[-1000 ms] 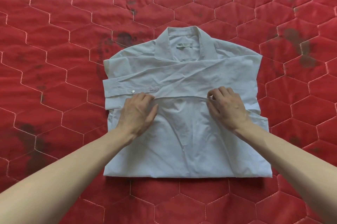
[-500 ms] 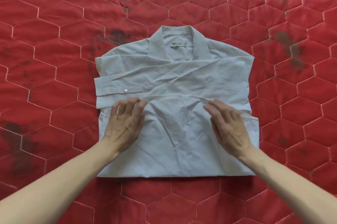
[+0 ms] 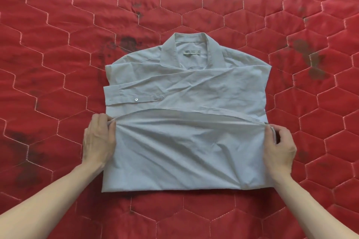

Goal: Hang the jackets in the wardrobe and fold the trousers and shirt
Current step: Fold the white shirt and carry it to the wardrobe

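- Our left hand (image 3: 99, 141) pinches the folded-up hem of the shirt (image 3: 186, 93) at lower left; our right hand (image 3: 279, 151) pinches it at lower right.
- The shirt lies mid-frame, collar (image 3: 191, 48) uppermost, on a red quilted bedcover (image 3: 58, 44).

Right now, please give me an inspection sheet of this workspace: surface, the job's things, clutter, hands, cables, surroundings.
Surface: red quilt with hexagon stitching and several dark stains.
Job's things: one pale shirt lies flat, collar away from the person, a sleeve folded across the chest with its cuff at the left edge, the lower part folded up. No jackets or trousers in view.
Clutter: nothing seen.
Hands: left hand grips the left end of the folded-up hem; right hand pinches the right end. The hem between them is raised slightly off the shirt.
Cables: nothing seen.
Surroundings: only the quilt fills the view; no wardrobe visible.
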Action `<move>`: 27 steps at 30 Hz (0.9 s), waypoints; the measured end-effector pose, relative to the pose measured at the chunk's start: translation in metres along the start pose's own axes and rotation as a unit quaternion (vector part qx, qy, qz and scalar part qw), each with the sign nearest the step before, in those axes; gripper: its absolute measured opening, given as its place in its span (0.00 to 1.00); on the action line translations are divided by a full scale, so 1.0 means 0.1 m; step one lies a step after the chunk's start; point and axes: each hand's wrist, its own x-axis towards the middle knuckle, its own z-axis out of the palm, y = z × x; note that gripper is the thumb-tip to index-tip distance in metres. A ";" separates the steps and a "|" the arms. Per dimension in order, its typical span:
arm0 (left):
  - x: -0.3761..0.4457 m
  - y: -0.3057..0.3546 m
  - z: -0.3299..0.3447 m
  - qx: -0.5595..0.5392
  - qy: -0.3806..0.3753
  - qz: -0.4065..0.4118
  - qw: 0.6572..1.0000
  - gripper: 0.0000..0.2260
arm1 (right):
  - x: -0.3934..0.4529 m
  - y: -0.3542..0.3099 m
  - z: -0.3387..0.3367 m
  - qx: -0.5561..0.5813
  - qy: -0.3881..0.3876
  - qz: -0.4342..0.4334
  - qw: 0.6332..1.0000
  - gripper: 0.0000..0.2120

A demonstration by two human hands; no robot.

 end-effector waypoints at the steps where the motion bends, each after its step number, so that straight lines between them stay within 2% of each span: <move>1: -0.01 -0.02 -0.02 -0.022 -0.008 -0.022 0.999 0.07 | 0.02 0.00 0.01 -0.008 0.007 -0.016 1.000 0.04; 4: -0.02 0.00 0.00 -0.066 -0.009 -0.054 0.996 0.05 | 0.04 0.00 0.06 -0.021 0.023 -0.041 0.999 0.05; 6: -0.03 0.03 0.05 -0.032 0.028 -0.046 0.998 0.06 | 0.04 0.00 0.10 -0.049 0.045 -0.047 0.997 0.09; 7: -0.04 0.05 0.07 0.001 0.056 -0.024 0.998 0.09 | 0.04 0.00 0.11 -0.084 0.063 -0.069 0.992 0.13; 9: -0.10 0.13 0.11 0.043 0.078 0.097 0.991 0.14 | 0.00 0.00 0.16 -0.155 0.072 -0.177 0.969 0.18; 11: -0.19 0.28 0.19 0.051 0.023 0.268 0.962 0.18 | -0.07 0.01 0.23 -0.180 -0.020 -0.347 0.920 0.21; 13: -0.30 0.45 0.34 0.076 -0.051 0.403 0.911 0.22 | -0.12 0.02 0.31 -0.203 -0.176 -0.484 0.833 0.25; 14: -0.34 0.53 0.42 0.094 -0.077 0.445 0.887 0.23 | -0.13 0.04 0.35 -0.231 -0.234 -0.522 0.787 0.26; 15: -0.37 0.59 0.51 0.107 -0.099 0.460 0.876 0.24 | -0.11 0.06 0.37 -0.257 -0.262 -0.533 0.762 0.26; 16: -0.37 0.64 0.57 0.115 -0.118 0.448 0.879 0.25 | -0.08 0.09 0.39 -0.286 -0.267 -0.514 0.763 0.26; 19: -0.27 0.66 0.67 0.140 -0.153 0.352 0.913 0.30 | 0.09 0.16 0.36 -0.360 -0.241 -0.346 0.832 0.33; 21: -0.25 0.62 0.72 0.150 -0.156 0.336 0.917 0.32 | 0.18 0.23 0.35 -0.380 -0.257 -0.299 0.837 0.36; 24: -0.24 0.58 0.74 0.153 -0.154 0.347 0.912 0.32 | 0.24 0.24 0.32 -0.370 -0.266 -0.320 0.831 0.36; 26: -0.25 0.59 0.76 0.154 -0.138 0.350 0.914 0.32 | 0.26 0.25 0.29 -0.362 -0.236 -0.377 0.819 0.34; 27: -0.28 0.61 0.77 0.152 -0.130 0.359 0.912 0.32 | 0.26 0.27 0.28 -0.350 -0.234 -0.425 0.801 0.32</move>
